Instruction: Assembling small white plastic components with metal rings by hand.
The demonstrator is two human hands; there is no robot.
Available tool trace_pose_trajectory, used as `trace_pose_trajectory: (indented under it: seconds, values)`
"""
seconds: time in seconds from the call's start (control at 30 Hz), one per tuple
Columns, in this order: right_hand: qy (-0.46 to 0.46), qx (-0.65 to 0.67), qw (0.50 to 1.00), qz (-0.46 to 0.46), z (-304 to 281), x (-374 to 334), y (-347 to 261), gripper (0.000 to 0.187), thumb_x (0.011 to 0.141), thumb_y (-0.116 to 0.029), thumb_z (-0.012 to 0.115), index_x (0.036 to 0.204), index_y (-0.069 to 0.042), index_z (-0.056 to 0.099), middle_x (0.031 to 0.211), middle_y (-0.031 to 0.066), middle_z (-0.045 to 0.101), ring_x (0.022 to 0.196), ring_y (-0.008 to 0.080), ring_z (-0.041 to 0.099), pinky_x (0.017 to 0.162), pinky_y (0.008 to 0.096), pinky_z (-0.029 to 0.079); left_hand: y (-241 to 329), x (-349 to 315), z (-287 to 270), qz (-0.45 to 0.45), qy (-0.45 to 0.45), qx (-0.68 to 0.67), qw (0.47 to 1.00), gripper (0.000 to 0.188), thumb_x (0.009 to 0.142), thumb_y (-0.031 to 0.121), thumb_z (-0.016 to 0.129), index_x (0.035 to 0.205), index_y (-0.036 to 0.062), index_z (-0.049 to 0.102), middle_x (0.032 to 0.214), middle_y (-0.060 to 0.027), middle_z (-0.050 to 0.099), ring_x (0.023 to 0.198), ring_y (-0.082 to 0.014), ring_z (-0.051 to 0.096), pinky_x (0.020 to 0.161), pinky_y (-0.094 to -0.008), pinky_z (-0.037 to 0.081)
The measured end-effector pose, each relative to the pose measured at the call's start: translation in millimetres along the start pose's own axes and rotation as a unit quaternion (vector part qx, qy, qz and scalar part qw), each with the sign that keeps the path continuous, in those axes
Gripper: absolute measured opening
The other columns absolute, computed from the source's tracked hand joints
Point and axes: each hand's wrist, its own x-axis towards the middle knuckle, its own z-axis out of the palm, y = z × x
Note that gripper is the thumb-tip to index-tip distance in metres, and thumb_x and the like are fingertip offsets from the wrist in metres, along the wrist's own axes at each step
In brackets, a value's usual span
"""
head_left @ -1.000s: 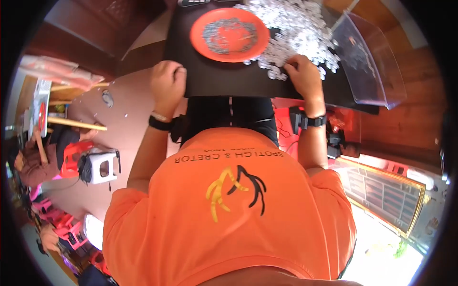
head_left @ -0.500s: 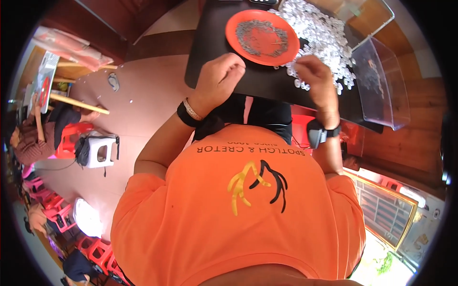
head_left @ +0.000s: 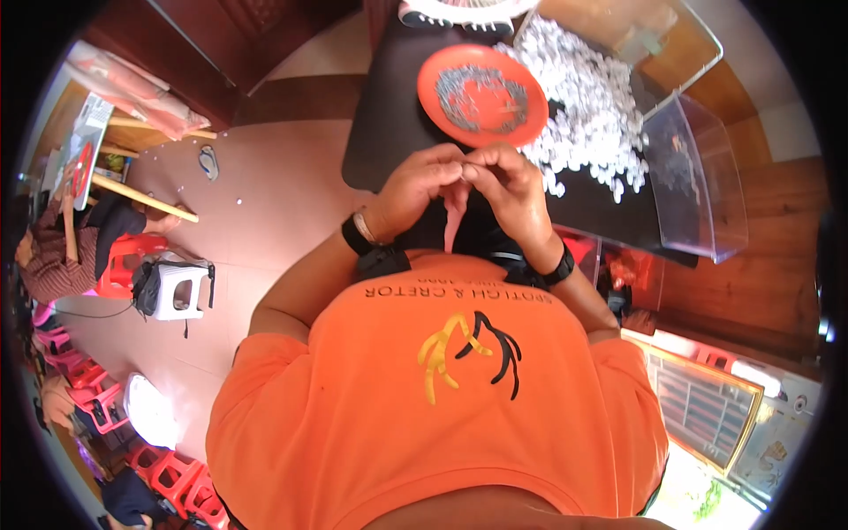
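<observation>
My left hand [head_left: 419,183] and my right hand [head_left: 514,193] meet at the near edge of the black table, fingertips pinched together. Whatever lies between the fingers is too small to make out. Just beyond them is a round red plate [head_left: 433,108], with thin grey metal pieces like small nails [head_left: 452,92] spread in a ring on it. To the right of the plate spreads a heap of small white plastic pieces [head_left: 587,106], several of them near my right hand.
A clear plastic bin [head_left: 702,190] stands at the table's right end. Shoes [head_left: 468,13] show at the far edge of the black table [head_left: 389,115]. On the left are a white stool [head_left: 181,291], red stools [head_left: 181,477] and a seated person [head_left: 62,261] at another table.
My right hand has moved left from the white heap to meet my left hand. My left hand has come slightly nearer to me and to the right. The view has shifted a little.
</observation>
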Motion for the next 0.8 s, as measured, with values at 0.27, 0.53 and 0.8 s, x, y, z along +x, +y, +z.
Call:
trace_pose_trajectory:
  seconds: [0.27,0.53,0.8]
  values:
    - [-0.016,-0.192,0.981,0.004,-31,27,8,0.009,0.085,-0.008,0.067,0.090,-0.001,0.067,0.080,0.0038,0.063,0.072,0.0112,0.059,0.064,0.0249,0.046,-1,4,-18,0.047,0.065,0.089,0.993,0.017,0.093,0.019,0.048,0.086,0.0045,0.053,0.071,-0.0021,0.054,0.063,-0.0118,0.055,0.059,-0.0229,0.042]
    - [-0.104,-0.469,0.877,-0.005,-51,91,37,0.021,0.080,-0.019,0.068,0.097,-0.005,0.067,0.085,0.0137,0.065,0.073,0.0249,0.063,0.068,0.0344,0.049,-7,10,-27,0.073,0.074,0.160,0.982,0.015,0.092,0.016,0.047,0.084,0.0042,0.052,0.070,-0.0010,0.054,0.063,-0.0097,0.053,0.060,-0.0227,0.041]
    - [-0.085,-0.595,0.797,-0.053,-41,91,51,0.014,0.078,-0.020,0.064,0.084,-0.008,0.066,0.081,0.0132,0.066,0.079,0.0320,0.064,0.069,0.0438,0.050,-7,5,-28,0.072,0.065,0.144,0.985,0.012,0.091,0.014,0.048,0.084,0.0038,0.052,0.069,-0.0013,0.054,0.063,-0.0095,0.053,0.060,-0.0225,0.040]
